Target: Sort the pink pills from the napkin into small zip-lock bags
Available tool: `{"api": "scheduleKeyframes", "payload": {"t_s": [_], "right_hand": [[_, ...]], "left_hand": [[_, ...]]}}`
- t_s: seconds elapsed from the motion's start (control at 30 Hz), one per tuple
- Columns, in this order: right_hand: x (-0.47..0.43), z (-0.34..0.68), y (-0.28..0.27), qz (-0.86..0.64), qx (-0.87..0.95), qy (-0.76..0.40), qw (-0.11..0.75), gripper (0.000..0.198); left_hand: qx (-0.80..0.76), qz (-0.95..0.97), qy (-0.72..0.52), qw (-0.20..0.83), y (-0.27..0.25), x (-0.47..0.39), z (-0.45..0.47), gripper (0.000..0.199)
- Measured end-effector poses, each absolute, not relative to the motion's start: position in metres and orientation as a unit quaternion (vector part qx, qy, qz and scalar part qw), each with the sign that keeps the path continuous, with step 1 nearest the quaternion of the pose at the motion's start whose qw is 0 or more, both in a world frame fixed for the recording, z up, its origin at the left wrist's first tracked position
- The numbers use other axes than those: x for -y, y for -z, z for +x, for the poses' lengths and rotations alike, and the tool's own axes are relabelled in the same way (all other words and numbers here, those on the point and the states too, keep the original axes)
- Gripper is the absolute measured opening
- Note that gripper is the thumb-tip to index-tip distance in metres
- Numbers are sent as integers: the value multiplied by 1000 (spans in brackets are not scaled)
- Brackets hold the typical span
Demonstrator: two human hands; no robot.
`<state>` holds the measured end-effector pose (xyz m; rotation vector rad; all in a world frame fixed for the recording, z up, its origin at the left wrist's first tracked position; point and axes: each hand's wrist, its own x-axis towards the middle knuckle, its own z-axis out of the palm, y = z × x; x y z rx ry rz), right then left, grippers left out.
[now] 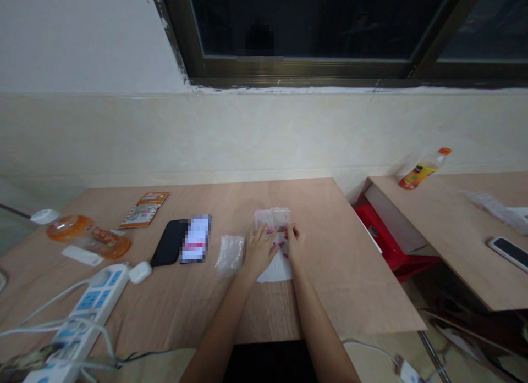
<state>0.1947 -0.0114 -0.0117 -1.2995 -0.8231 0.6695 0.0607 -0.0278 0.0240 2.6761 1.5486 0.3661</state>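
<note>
My left hand (259, 252) lies with its fingers spread over a white sheet of paper (275, 272) and the near part of a small clear plastic bag (270, 215). Several small dark-red pieces (285, 255) are scattered on the paper between my hands. At the right edge of the bag, my right hand (295, 243) has its fingers curled together near the red pieces. Whatever is between those fingers is too small to make out. Some red shows through the bag. Just left of my left hand sits a stack of clear plastic bags (230, 252).
Left on the table are a lit phone (197, 239), a black phone-like object (168, 243), a white earphone case (140, 272), a power strip (93, 311), a lying orange bottle (88, 236) and an orange packet (145, 209). A red stool (385, 240) stands between the tables.
</note>
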Motion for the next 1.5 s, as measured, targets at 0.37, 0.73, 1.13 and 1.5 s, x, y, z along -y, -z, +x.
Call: {"api": "scheduleKeyframes", "payload": {"t_s": [0.37,0.73,1.13,1.5], "right_hand": [[10,194,15,-579,348,-313,668,49],[10,195,11,-571,303,-308,698,44],[11,216,-1,-483,183,-357,778,31],[34,201,-23,-521,371,-454,620,47]], "left_hand": [[-493,850,-170,66,-28,26,61,45],[-512,569,-574,290,-44,18,54,20],[-493,286,-697,435,-22,37,70,34],[-457,238,-683,517,-51,37,61,33]]}}
